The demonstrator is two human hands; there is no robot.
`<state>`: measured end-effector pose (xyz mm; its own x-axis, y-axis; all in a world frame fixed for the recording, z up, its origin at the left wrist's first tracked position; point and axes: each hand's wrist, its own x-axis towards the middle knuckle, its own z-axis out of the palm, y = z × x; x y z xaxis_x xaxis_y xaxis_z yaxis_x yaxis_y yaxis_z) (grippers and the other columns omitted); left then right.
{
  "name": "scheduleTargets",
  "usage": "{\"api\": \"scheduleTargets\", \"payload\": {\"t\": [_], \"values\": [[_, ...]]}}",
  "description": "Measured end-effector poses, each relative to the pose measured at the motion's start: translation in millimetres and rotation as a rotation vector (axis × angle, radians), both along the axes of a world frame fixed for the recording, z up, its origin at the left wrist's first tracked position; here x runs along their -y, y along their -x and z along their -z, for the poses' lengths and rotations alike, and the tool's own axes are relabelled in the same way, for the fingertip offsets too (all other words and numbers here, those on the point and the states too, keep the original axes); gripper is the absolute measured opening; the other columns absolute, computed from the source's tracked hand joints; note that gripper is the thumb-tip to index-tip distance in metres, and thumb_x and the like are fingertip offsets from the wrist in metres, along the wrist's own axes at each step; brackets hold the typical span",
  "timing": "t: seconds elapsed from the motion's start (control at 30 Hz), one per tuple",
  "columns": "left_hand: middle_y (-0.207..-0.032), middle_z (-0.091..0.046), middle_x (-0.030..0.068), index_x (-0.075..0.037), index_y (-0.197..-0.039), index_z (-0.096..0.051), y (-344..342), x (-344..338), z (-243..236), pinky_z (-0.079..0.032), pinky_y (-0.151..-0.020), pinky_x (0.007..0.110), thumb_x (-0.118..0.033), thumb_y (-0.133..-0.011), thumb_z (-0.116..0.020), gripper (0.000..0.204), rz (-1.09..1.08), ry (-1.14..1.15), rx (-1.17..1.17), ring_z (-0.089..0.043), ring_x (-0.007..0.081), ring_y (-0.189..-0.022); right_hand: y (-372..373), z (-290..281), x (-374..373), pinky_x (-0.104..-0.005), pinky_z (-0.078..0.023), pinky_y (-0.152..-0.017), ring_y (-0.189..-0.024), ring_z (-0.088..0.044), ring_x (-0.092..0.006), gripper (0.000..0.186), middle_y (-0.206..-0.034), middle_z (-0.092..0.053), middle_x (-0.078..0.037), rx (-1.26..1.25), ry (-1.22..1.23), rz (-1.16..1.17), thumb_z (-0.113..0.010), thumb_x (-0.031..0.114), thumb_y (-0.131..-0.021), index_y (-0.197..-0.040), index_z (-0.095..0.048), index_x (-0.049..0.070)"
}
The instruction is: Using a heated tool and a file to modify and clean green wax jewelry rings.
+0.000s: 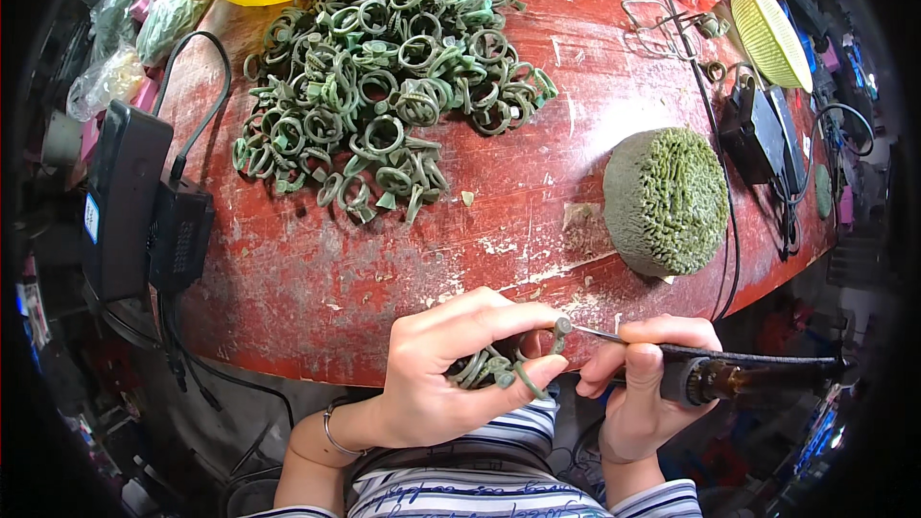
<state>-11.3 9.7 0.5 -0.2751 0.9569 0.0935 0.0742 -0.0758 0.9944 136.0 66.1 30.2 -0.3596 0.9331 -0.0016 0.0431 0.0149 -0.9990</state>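
Head view: judging by the poses, I am working a slim metal-tipped tool [600,334] at the knob of one small green ring [563,325]; I can't tell whether the tip is touching or just short of it. That ring is sitting between my two hands, and taking it as the clock's centre, the heap of rings [384,86] is lying at eleven o'clock and a rough green block [672,201] at one, both on the red table [518,192].

My left hand [441,364] is coming in from eight o'clock, thumb and forefinger clamped on the ring, more rings [484,364] nesting in the palm. My right hand [652,374] is rising from five o'clock, its fingers closing round the tool, whose shaft is pointing toward three. The next move, I reckon, is calling for a firm pinch and small, controlled tip strokes.
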Motion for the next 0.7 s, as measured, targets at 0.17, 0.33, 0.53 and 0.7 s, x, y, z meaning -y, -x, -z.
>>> {"api": "scheduleTargets", "payload": {"t": [0.17,0.33,0.53,0.7], "values": [[-0.072,-0.060,0.0081,0.000,-0.092,-0.063,-0.4,0.1,-1.4,-0.044,-0.055,0.023,-0.011,-0.069,-0.071,0.027,0.003,0.001,0.007,-0.056,0.0121,-0.061,-0.8,-2.2,0.7,-0.0231,-0.045,-0.047,-0.049,-0.057,-0.0138,0.014,-0.056,-0.060,-0.011,-0.091,-0.029,0.015,-0.056,0.012,-0.084,-0.088,-0.054,-0.001],[-0.074,-0.060,0.0077,0.000,-0.096,-0.061,2.2,-0.6,-4.5,-0.047,-0.058,0.025,-0.002,-0.067,-0.071,0.031,0.043,-0.002,-0.007,-0.058,0.0134,-0.064,2.9,-7.3,-2.6,-0.0237,-0.046,-0.048,-0.049,-0.057,-0.0146,0.017,-0.057,-0.060,-0.011,-0.056,0.037,-0.036,-0.058,0.014,-0.083,-0.081,-0.057,-0.002],[-0.074,-0.060,0.0079,0.000,-0.097,-0.061,2.7,0.2,-3.0,-0.047,-0.057,0.024,-0.003,-0.067,-0.072,0.032,0.039,-0.009,-0.038,-0.058,0.0136,-0.064,4.2,-1.4,4.2,-0.0240,-0.045,-0.047,-0.049,-0.056,-0.0128,0.016,-0.059,-0.059,-0.010,0.038,-0.048,0.079,-0.056,0.014,-0.085,-0.085,-0.054,-0.002],[-0.074,-0.060,0.0080,-0.001,-0.096,-0.062,0.5,-0.8,-3.5,-0.047,-0.057,0.024,-0.004,-0.067,-0.072,0.031,0.022,-0.008,-0.041,-0.057,0.0136,-0.064,0.6,-2.6,1.0,-0.0235,-0.044,-0.047,-0.049,-0.056,-0.0128,0.013,-0.059,-0.059,-0.011,-0.059,-0.007,0.070,-0.056,0.012,-0.085,-0.085,-0.053,-0.001]]}}
